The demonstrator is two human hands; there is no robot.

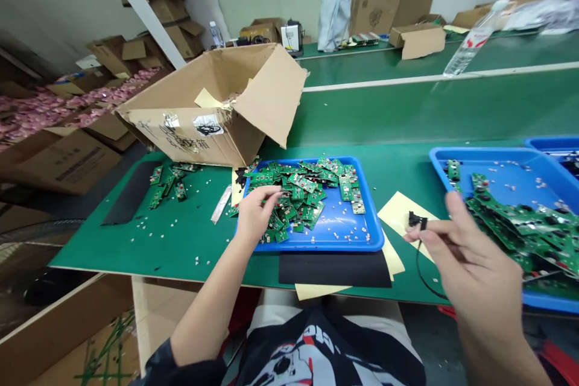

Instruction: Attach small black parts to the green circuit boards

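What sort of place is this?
Probably an electronics assembly workshop: small green circuit boards lie heaped in a blue tray on a green workbench, with open cardboard boxes around.

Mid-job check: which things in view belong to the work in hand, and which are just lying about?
Apparently in the work:
black cabled part, pinched in the right hand
circuit boards, at the left hand
middle blue tray, holding those boards

Probably just lying about:
clear bottle
pale bag at the back
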